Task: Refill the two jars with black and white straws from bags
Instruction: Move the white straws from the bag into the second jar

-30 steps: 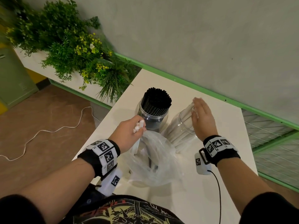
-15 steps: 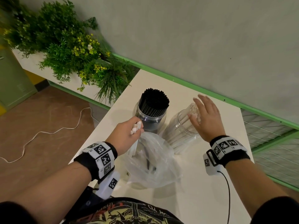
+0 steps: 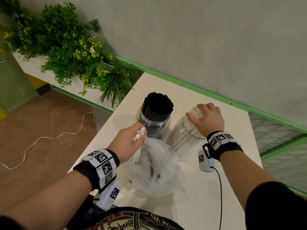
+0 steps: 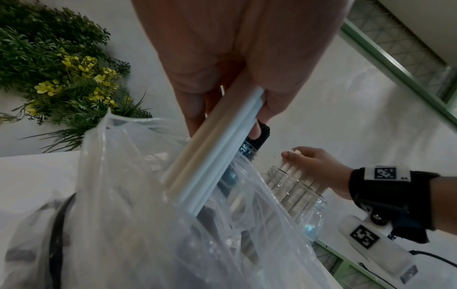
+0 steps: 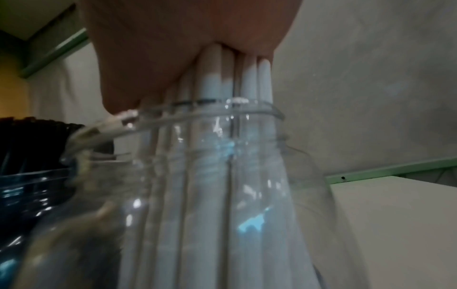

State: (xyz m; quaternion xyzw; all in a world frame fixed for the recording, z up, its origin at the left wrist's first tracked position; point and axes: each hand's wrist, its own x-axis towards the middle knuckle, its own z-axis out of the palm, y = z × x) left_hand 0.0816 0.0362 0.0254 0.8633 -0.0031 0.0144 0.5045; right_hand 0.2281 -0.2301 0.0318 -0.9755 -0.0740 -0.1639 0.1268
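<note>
Two clear jars stand on the white table (image 3: 232, 188). The left jar (image 3: 154, 125) is packed with black straws (image 3: 158, 105). The right jar (image 3: 184, 138) leans toward me and holds white straws (image 3: 196, 112). My right hand (image 3: 206, 118) curls over those straw tops and grips the bunch (image 5: 232, 78) at the jar mouth (image 5: 210, 115). My left hand (image 3: 131, 141) grips a few white straws (image 4: 215, 156) that reach down into a clear plastic bag (image 3: 156, 170), which still holds some dark and white straws.
A planter of green plants with yellow flowers (image 3: 71, 52) sits left of the table. A white cable (image 3: 49, 138) trails over the brown floor. A green rail (image 3: 199, 90) runs along the grey wall behind the table. A black cord (image 3: 220, 196) hangs from my right wrist unit.
My right hand went from flat and open beside the white-straw jar to curled over the straw tops, gripping them. My left hand kept holding its few white straws above the bag.
</note>
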